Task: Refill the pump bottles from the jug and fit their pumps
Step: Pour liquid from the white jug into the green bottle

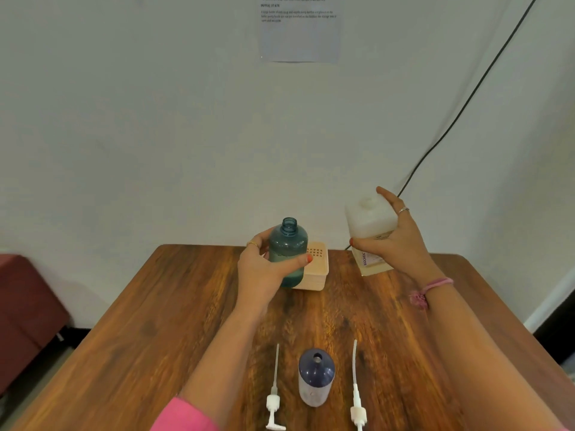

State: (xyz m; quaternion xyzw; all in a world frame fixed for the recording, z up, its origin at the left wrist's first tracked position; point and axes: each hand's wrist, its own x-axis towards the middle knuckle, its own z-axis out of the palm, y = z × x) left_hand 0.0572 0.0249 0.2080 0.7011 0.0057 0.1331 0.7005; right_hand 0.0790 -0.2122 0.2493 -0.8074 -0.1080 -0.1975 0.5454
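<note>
My left hand [264,269] grips a teal pump bottle [287,244] with an open neck, held upright above the far part of the wooden table [155,321]. My right hand [395,241] is wrapped around a translucent white jug [368,225] with yellowish liquid, upright at the far right. A dark blue and white pump bottle [315,379] with an open neck stands near the front edge. One white pump [273,396] lies to its left, another white pump [357,396] to its right, tubes pointing away from me.
A peach plastic box [315,269] with a perforated lid sits behind the teal bottle. A black cable [460,113] runs down the wall to the table's far right. A dark red seat [25,306] stands left of the table.
</note>
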